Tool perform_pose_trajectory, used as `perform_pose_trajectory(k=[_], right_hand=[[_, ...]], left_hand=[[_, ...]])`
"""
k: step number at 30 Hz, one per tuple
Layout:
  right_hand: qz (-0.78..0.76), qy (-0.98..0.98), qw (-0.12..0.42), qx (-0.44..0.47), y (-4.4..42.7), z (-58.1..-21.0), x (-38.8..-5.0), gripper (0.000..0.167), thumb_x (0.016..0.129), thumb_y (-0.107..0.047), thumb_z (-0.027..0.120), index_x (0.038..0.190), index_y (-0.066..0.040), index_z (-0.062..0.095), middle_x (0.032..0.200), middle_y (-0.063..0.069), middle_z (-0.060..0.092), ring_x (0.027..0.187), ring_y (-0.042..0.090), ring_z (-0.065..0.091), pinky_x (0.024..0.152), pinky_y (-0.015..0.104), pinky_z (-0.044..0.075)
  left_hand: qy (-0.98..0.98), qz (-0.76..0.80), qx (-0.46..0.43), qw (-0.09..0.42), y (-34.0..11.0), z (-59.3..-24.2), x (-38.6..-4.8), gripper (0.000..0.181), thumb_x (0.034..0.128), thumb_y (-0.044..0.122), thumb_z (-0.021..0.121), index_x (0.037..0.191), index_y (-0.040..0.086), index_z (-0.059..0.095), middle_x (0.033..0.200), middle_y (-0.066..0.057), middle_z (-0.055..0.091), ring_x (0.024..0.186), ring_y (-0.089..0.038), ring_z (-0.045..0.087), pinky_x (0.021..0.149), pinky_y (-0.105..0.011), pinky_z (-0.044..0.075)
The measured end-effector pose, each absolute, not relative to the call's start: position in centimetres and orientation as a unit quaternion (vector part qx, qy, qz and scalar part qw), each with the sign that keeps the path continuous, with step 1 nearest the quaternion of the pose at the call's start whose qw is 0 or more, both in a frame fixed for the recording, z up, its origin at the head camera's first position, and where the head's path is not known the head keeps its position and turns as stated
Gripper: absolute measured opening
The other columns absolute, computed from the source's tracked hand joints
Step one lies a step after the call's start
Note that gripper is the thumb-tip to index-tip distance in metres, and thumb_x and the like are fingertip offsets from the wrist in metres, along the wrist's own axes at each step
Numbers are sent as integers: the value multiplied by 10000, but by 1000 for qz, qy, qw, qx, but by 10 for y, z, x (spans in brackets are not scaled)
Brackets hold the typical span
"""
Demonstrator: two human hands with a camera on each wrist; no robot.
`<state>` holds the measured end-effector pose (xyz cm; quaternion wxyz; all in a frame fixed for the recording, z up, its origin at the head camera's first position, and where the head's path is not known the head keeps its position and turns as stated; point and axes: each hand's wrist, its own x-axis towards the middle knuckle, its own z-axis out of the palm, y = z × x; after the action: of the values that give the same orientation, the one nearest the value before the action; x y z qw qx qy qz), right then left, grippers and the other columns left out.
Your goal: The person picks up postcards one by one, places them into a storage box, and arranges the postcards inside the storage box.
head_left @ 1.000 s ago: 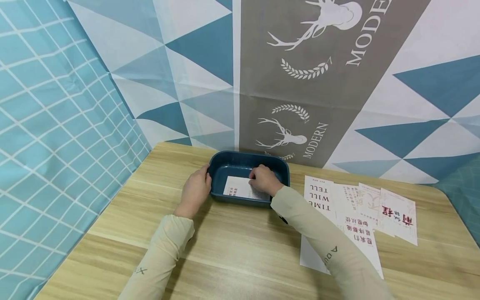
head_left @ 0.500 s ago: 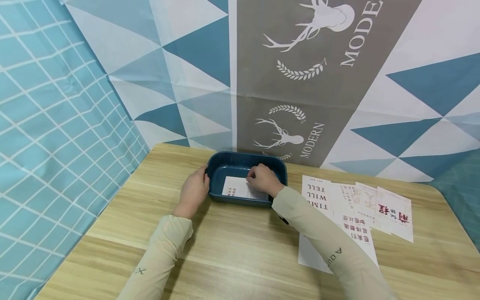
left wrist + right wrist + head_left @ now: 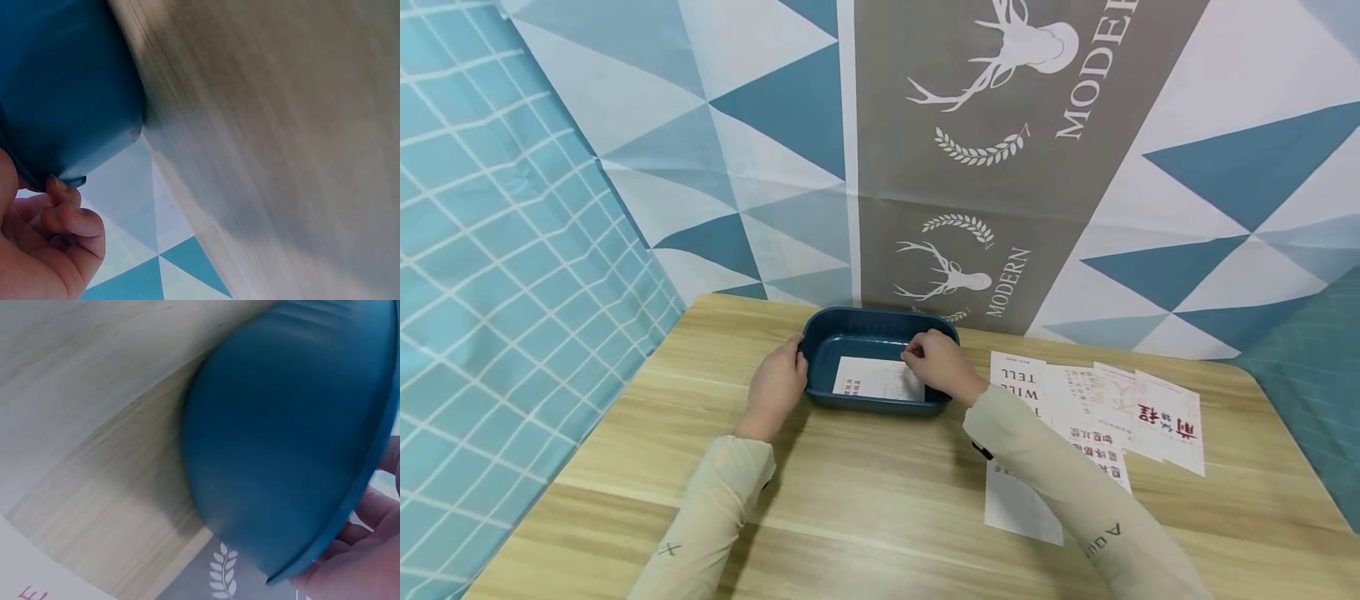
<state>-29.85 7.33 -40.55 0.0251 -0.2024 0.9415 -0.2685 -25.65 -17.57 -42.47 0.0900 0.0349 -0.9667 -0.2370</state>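
A dark blue plastic bin with rounded corners stands on the table near the wall. Inside it lies a white printed card, flat near the front side. My left hand grips the rim at the bin's left end; the left wrist view shows the fingers curled at the lip. Over the right end is my right hand, its fingers loosely bent above the card's upper right corner. Nothing shows between them. In the right wrist view the bin's wall hides part of that hand.
Several printed paper sheets lie overlapping on the wooden table to the right, partly under the right forearm. A patterned cloth wall rises right behind the bin. Blue gridded cloth hangs along the left side.
My right hand has shifted right and away from the card, which shows more of its printed face. The left hand keeps its hold on the rim. The whole view has shifted slightly.
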Motion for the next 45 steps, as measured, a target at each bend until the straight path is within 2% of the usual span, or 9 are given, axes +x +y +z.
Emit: perform_pose_trajectory(k=[9,18,28,36,45], right_hand=[[-305,935,-3,-181,90,-397,-286,214,918,-215,564,985,-46,677,889,70,602,766,174,504,674,279,438],[-332,930,-26,-153,119,-387,-270,200,914,-227,572,964,-67,680,899,65,632,776,178,537,704,303,469],[-331,935,-42,-116,164,-391,-256,199,908,-212,574,986,-61,678,897,78,654,773,178,563,688,309,463],[-335,939,-29,-75,191,-390,-246,209,919,-220,561,1001,-59,664,870,93,637,670,153,544,567,269,438],[-323,945,-37,-32,226,-391,-230,242,914,-247,565,1040,-61,655,902,95,646,765,191,564,625,281,428]], left_hand=[[-969,-230,24,90,-175,-426,-257,393,961,123,434,1320,-31,474,1209,-263,592,1073,-390,596,916,-494,475],[-968,-235,19,88,-173,-429,-257,397,968,127,403,1328,-28,468,1241,-257,577,1100,-388,585,919,-498,474],[-968,-236,10,88,-173,-430,-257,400,973,126,385,1333,-34,459,1237,-267,573,1080,-400,588,894,-510,478],[-968,-236,8,82,-179,-427,-257,409,974,117,374,1341,-49,442,1257,-283,551,1102,-416,566,917,-523,461],[-968,-236,5,79,-179,-425,-257,415,974,117,362,1345,-55,432,1256,-293,545,1039,-410,588,884,-527,470]])
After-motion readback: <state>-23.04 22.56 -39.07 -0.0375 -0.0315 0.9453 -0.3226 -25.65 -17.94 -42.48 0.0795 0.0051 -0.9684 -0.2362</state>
